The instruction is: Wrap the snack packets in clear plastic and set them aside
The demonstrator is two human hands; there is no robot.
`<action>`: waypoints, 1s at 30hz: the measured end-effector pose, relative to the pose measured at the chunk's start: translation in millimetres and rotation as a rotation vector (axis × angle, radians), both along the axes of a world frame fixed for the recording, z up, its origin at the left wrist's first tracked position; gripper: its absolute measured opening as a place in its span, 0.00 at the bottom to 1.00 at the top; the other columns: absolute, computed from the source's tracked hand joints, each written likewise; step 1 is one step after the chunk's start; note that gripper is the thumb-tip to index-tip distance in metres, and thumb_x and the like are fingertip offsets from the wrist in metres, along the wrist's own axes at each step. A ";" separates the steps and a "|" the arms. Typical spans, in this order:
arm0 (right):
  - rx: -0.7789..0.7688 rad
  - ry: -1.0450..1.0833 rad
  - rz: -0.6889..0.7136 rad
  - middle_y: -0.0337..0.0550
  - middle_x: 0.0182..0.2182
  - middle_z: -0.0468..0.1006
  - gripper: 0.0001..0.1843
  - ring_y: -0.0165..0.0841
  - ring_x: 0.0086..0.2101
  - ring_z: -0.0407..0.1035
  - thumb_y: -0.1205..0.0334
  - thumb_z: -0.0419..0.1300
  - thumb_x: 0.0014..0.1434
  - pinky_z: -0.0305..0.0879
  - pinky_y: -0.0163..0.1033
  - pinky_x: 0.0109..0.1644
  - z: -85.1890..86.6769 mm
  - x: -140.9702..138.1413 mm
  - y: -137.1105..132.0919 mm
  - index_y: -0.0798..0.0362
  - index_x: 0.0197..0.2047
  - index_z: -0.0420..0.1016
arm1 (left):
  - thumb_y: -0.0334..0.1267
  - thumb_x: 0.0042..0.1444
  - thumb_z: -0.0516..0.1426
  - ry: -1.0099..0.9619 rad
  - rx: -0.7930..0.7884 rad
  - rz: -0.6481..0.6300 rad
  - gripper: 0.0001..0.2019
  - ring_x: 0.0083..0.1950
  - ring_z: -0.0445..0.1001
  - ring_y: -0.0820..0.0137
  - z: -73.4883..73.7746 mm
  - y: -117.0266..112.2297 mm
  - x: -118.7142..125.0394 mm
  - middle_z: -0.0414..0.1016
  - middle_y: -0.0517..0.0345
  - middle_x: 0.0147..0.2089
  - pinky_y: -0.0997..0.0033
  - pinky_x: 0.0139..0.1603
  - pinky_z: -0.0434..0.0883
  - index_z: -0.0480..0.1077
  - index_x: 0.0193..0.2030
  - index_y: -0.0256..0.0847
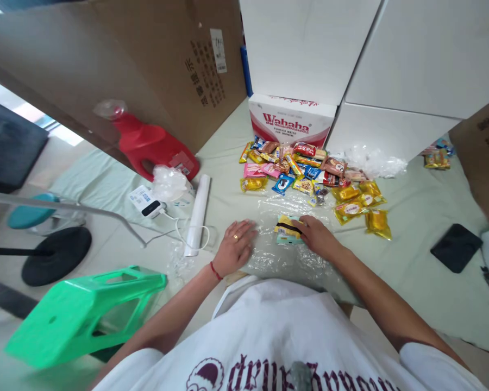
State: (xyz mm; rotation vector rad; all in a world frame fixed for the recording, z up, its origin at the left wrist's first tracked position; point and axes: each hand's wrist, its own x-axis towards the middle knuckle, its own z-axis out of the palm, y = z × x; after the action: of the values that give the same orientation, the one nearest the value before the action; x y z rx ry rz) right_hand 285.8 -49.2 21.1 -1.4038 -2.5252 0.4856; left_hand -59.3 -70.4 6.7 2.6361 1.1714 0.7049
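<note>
My left hand (235, 245) lies flat, fingers stretched out, on the edge of a clear plastic bag (293, 255) spread on the pale green sheet. A ring and a red wrist cord show on it. My right hand (318, 234) rests over the bag, its fingers closed on a small yellow and teal snack packet (287, 229) with a dark stripe. Beyond the bag lies a heap of several colourful snack packets (301, 171), with yellow packets (361, 203) at its right.
A red Wahaha box (289, 122) and white boxes (391, 70) stand behind the snacks. At the left are a white roll (198, 214), a small white device with cable (146, 205), a red jug (150, 144), a big cardboard box (146, 60) and a green stool (85, 312). A black phone (455, 247) lies at the right.
</note>
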 end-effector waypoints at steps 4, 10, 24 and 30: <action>0.048 0.220 0.015 0.59 0.66 0.63 0.24 0.43 0.59 0.66 0.64 0.49 0.71 0.68 0.53 0.60 0.3 25.6 -14.5 0.51 0.67 0.69 | 0.42 0.64 0.54 0.029 -0.073 -0.263 0.31 0.77 0.59 0.54 -2.0 -15.6 -15.1 0.62 0.41 0.75 0.39 0.76 0.57 0.59 0.74 0.46; 0.103 0.071 -0.249 0.59 0.61 0.70 0.32 0.51 0.58 0.62 0.44 0.58 0.69 0.62 0.57 0.62 18.8 -14.6 -27.0 0.52 0.69 0.66 | 0.52 0.66 0.58 0.130 -0.051 -0.290 0.25 0.76 0.60 0.53 -12.4 -21.7 -7.7 0.67 0.43 0.73 0.42 0.78 0.55 0.70 0.67 0.48; 0.090 0.140 -0.033 0.58 0.71 0.60 0.35 0.51 0.68 0.54 0.46 0.62 0.66 0.54 0.62 0.68 11.2 7.7 -41.0 0.48 0.72 0.64 | 0.38 0.70 0.52 -0.109 -0.069 -0.208 0.14 0.70 0.68 0.58 -7.6 -30.9 -1.1 0.79 0.45 0.58 0.51 0.67 0.72 0.81 0.46 0.43; 0.134 0.104 0.012 0.52 0.60 0.76 0.20 0.50 0.62 0.63 0.52 0.60 0.69 0.54 0.65 0.69 -0.2 31.9 -110.2 0.46 0.61 0.77 | 0.36 0.67 0.53 -0.182 -0.104 -0.196 0.10 0.67 0.71 0.60 11.3 -26.1 6.8 0.82 0.49 0.50 0.50 0.69 0.69 0.77 0.43 0.43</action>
State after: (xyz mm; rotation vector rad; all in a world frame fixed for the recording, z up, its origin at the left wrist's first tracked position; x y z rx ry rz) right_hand 317.7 -159.5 20.9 -1.2823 -2.4353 0.3735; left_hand -52.5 -96.5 18.1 2.4960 0.8637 0.8025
